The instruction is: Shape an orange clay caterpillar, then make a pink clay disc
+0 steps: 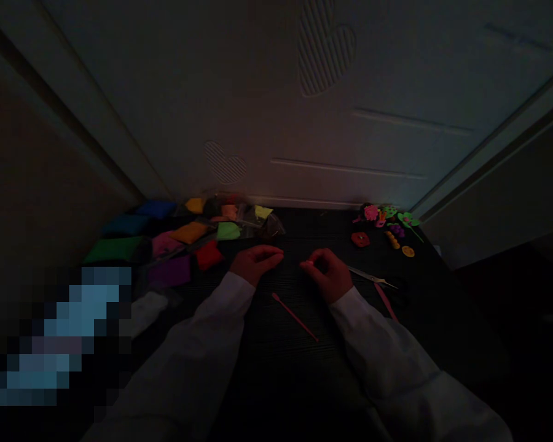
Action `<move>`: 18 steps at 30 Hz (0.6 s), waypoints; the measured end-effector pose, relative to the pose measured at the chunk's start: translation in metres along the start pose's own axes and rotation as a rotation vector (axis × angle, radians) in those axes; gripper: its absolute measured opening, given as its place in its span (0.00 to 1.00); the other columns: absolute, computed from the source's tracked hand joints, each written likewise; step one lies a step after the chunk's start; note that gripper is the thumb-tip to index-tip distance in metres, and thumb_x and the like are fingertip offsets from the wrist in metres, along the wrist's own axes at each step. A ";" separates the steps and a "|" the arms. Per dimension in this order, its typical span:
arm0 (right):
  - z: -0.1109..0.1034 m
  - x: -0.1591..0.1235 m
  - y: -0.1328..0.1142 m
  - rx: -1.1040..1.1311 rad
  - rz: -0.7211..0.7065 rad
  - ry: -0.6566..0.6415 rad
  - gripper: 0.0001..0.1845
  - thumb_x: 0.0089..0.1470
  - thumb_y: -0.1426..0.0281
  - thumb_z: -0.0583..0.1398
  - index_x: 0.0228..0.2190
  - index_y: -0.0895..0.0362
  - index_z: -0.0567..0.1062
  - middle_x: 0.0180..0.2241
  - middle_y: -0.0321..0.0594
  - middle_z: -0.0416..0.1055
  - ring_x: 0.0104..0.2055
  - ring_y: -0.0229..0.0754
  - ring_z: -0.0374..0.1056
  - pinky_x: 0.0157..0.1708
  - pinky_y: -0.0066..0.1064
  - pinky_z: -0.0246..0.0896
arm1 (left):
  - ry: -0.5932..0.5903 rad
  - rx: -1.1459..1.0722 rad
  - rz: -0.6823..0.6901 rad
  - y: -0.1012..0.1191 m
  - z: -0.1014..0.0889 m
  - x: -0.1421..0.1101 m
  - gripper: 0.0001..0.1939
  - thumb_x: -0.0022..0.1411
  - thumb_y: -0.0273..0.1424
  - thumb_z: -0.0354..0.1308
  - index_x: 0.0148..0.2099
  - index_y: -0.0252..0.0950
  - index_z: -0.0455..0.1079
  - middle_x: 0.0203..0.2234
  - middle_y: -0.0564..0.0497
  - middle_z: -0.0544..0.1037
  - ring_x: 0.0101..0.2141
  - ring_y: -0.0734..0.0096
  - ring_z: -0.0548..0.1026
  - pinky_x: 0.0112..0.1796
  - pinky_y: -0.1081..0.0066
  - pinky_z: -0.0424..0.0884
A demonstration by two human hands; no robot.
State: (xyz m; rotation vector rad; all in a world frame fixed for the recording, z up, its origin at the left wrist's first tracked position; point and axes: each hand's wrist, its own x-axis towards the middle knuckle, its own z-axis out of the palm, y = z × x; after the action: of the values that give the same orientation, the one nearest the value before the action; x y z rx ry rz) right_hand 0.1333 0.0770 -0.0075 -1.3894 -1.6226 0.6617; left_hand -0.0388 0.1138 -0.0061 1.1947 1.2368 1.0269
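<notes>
My right hand [332, 277] pinches a small piece of pink clay [309, 263] between thumb and forefinger, just above the dark table. Facing it across a short gap is my left hand [254, 264], its thumb and fingertips brought together. Whether anything sits between those fingertips is too dark to make out. On the table below the hands lies a thin pink modelling tool [295, 317] with a small rounded end. Beside my right wrist rest scissors [368, 275] and a second, flatter pink tool [386, 302].
Bags of coloured clay, among them green [115, 250], purple [169, 271], red [208, 255] and white [150, 312], crowd the left. Small clay figures stand at the back right, with a pink flower [371, 212] and a red piece [360, 239]. A pale panel [267, 123] rises behind the table.
</notes>
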 end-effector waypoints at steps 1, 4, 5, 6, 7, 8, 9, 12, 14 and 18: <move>0.000 0.000 0.000 0.000 -0.011 -0.010 0.10 0.45 0.61 0.58 0.27 0.56 0.68 0.27 0.36 0.67 0.30 0.36 0.64 0.33 0.29 0.60 | 0.002 -0.001 0.001 0.000 0.000 0.000 0.09 0.39 0.33 0.63 0.27 0.37 0.73 0.17 0.56 0.73 0.21 0.78 0.67 0.26 0.77 0.65; -0.002 0.001 -0.001 -0.001 -0.048 -0.047 0.09 0.50 0.66 0.55 0.33 0.55 0.71 0.34 0.38 0.70 0.37 0.36 0.65 0.40 0.29 0.59 | -0.001 0.003 0.005 0.000 0.000 0.000 0.10 0.39 0.34 0.63 0.27 0.36 0.73 0.18 0.56 0.73 0.21 0.78 0.68 0.26 0.77 0.65; -0.002 0.002 -0.001 -0.002 -0.057 -0.056 0.10 0.51 0.66 0.54 0.34 0.54 0.71 0.35 0.38 0.70 0.38 0.36 0.65 0.41 0.29 0.58 | -0.004 0.006 0.004 0.000 0.000 0.000 0.10 0.39 0.34 0.63 0.27 0.36 0.73 0.18 0.55 0.73 0.21 0.78 0.68 0.26 0.77 0.65; -0.003 0.002 -0.002 -0.005 -0.061 -0.060 0.11 0.51 0.67 0.53 0.35 0.54 0.71 0.35 0.38 0.70 0.39 0.36 0.65 0.41 0.29 0.58 | -0.006 0.009 0.003 0.000 -0.001 0.000 0.10 0.39 0.34 0.63 0.28 0.36 0.73 0.18 0.55 0.73 0.21 0.78 0.68 0.26 0.77 0.65; -0.003 0.002 -0.002 -0.009 -0.059 -0.058 0.11 0.52 0.66 0.52 0.35 0.55 0.71 0.35 0.38 0.70 0.38 0.36 0.65 0.40 0.29 0.58 | -0.006 0.012 0.002 -0.001 -0.001 0.000 0.10 0.39 0.34 0.63 0.28 0.35 0.73 0.18 0.55 0.73 0.21 0.78 0.68 0.27 0.77 0.65; -0.003 0.002 -0.001 -0.014 -0.052 -0.051 0.11 0.53 0.66 0.51 0.35 0.55 0.71 0.33 0.38 0.70 0.36 0.36 0.65 0.39 0.28 0.58 | -0.006 0.013 0.001 -0.001 -0.001 0.000 0.11 0.39 0.34 0.63 0.28 0.35 0.73 0.18 0.55 0.73 0.21 0.78 0.68 0.27 0.77 0.65; -0.003 0.002 -0.001 -0.019 -0.040 -0.041 0.12 0.53 0.66 0.50 0.33 0.56 0.70 0.30 0.38 0.69 0.34 0.35 0.65 0.36 0.28 0.58 | -0.006 0.013 0.001 -0.002 -0.001 0.001 0.11 0.39 0.34 0.63 0.28 0.35 0.73 0.18 0.55 0.73 0.21 0.78 0.67 0.27 0.77 0.65; -0.002 0.000 0.002 -0.023 0.006 -0.018 0.16 0.56 0.63 0.45 0.26 0.57 0.67 0.21 0.35 0.65 0.25 0.33 0.62 0.28 0.25 0.55 | -0.004 0.006 0.001 -0.003 -0.001 0.001 0.11 0.39 0.33 0.63 0.29 0.34 0.72 0.18 0.55 0.73 0.21 0.79 0.67 0.27 0.77 0.65; -0.003 -0.001 0.003 -0.020 0.031 -0.012 0.19 0.56 0.61 0.43 0.22 0.57 0.63 0.17 0.32 0.60 0.21 0.31 0.58 0.23 0.24 0.52 | 0.000 0.001 0.002 -0.003 -0.001 0.000 0.11 0.39 0.33 0.63 0.29 0.34 0.72 0.19 0.55 0.73 0.22 0.79 0.68 0.27 0.77 0.65; -0.003 -0.004 0.001 -0.029 0.053 0.008 0.19 0.50 0.57 0.51 0.17 0.57 0.58 0.14 0.29 0.53 0.18 0.29 0.51 0.18 0.23 0.47 | 0.000 0.003 -0.001 0.000 -0.001 -0.001 0.10 0.40 0.33 0.63 0.28 0.34 0.72 0.19 0.55 0.73 0.21 0.79 0.68 0.27 0.76 0.65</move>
State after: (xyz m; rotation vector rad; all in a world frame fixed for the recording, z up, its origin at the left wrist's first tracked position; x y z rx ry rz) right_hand 0.1364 0.0729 -0.0078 -1.4587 -1.5999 0.6646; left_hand -0.0394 0.1126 -0.0061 1.1967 1.2388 1.0248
